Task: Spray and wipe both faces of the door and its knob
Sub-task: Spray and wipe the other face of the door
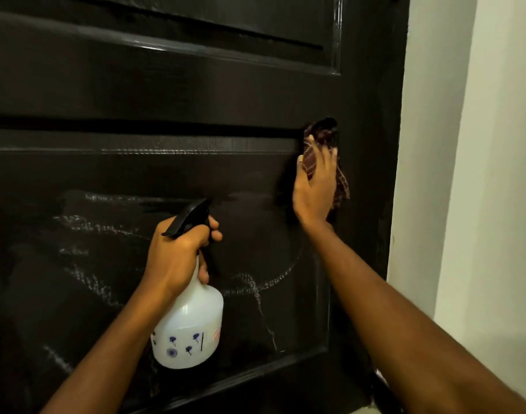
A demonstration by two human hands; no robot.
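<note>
The door [172,94] is glossy dark-painted wood, wet-streaked; the spray bottle [190,330] smooth translucent white plastic; the rag [321,144] checked woven cloth.

Left hand [181,252]: fingers wrapped round the neck of the spray bottle [190,327], back of hand toward camera, forearm rising from lower left, wrist roughly straight. Right hand [314,189]: higher up, arm stretched well forward from lower right, fingers extended and slightly spread (tips blurred), palm pressing the cloth [326,135] flat against the door [166,94].
</note>
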